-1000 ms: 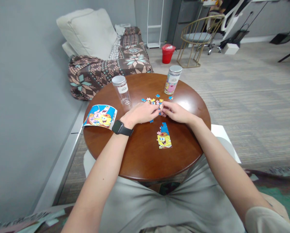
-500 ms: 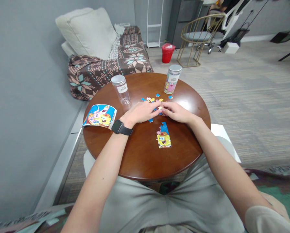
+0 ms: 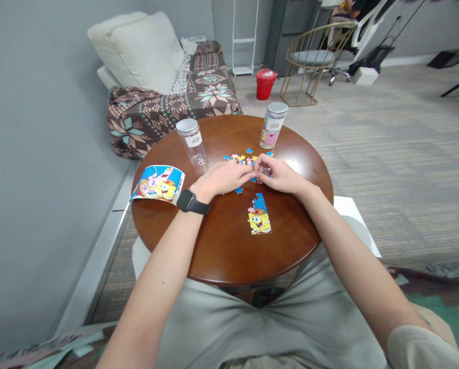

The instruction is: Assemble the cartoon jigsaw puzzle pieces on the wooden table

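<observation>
Head view: left hand (image 3: 227,177) and right hand (image 3: 278,174) meet over loose jigsaw pieces (image 3: 242,158), hiding some; whether either pinches one, I cannot tell. A part-built SpongeBob jigsaw (image 3: 259,220) lies nearer on the desk (image 3: 222,246); a clear jar (image 3: 194,142) and printed jar (image 3: 273,127) stand beyond.

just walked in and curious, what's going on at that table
A person's left hand and right hand are close together over small multicoloured jigsaw pieces on a round brown wooden table; whether they hold one is unclear. A partly joined yellow-and-blue puzzle section lies nearer the person.
</observation>
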The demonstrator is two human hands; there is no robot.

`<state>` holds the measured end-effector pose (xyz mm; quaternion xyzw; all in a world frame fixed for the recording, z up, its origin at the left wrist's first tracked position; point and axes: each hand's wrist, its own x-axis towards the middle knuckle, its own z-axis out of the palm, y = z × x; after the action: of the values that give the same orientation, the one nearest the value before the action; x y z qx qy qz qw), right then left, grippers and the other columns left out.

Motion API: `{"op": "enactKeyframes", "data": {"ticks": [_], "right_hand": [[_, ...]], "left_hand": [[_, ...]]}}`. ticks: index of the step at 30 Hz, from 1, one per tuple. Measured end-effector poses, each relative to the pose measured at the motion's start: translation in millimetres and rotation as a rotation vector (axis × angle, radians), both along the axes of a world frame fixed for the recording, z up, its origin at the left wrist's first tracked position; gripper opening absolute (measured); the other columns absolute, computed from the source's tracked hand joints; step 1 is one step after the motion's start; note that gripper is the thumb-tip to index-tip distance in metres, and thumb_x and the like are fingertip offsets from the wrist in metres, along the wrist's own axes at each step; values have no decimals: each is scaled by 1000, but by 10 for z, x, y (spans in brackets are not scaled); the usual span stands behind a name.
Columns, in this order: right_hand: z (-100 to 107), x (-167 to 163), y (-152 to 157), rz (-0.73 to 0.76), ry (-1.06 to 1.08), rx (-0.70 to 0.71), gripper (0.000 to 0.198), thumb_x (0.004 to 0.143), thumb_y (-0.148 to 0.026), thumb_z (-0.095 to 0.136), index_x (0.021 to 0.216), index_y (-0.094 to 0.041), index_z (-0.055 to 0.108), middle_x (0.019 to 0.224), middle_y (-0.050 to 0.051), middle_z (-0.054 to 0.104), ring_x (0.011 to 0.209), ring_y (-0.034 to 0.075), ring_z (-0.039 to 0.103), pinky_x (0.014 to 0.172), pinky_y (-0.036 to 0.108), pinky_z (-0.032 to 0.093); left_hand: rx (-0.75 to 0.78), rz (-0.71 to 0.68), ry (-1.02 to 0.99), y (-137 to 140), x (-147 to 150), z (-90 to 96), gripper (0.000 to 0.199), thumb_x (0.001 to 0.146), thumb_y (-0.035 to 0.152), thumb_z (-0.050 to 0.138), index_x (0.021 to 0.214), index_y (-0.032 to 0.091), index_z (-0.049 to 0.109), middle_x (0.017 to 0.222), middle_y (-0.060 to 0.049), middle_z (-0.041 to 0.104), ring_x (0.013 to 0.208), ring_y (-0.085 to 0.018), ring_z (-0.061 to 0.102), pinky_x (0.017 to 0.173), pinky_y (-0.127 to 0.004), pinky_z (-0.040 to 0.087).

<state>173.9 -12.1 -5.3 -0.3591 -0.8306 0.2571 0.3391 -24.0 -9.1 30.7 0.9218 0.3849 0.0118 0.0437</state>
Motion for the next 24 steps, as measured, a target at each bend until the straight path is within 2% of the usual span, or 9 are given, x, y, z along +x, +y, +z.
{"op": "enactKeyframes", "data": {"ticks": [4,8,14,18,24], "right_hand": [[9,-9,0,-15,26,24,9,79,-19,57,83,-19,50,71,-1,56,61,13,52,58,24,41],[39,-21,-19,-31,37,61,8,80,-23,59,82,-18,53,72,0,58,62,13,51,57,24,41],[60,-21,-35,39,-10,41,16,84,-31,59,79,-17,62,72,2,62,62,12,53,58,24,41],[66,-22,-36,19,-8,29,21,87,-34,56,77,-16,63,69,2,64,62,13,55,59,24,42],[61,-20,-53,17,52,-10,19,85,-31,59,97,-17,57,73,1,64,64,13,58,54,22,41]], "left_hand": [[-4,11,16,-7,6,0,46,97,45,29,102,22,68,89,-6,71,79,-20,64,69,-28,42],[11,28,42,-12,5,-18,43,96,41,31,99,21,70,88,-7,71,77,-20,64,67,-28,41],[-15,16,37,3,3,-55,47,95,48,32,97,21,70,86,-7,71,77,-20,65,66,-28,41],[-21,0,30,0,6,-40,49,96,51,30,103,22,69,87,-5,71,79,-20,65,67,-27,42],[22,34,79,-18,5,-2,46,99,41,26,108,20,66,96,-9,71,86,-22,66,73,-29,44]]}}
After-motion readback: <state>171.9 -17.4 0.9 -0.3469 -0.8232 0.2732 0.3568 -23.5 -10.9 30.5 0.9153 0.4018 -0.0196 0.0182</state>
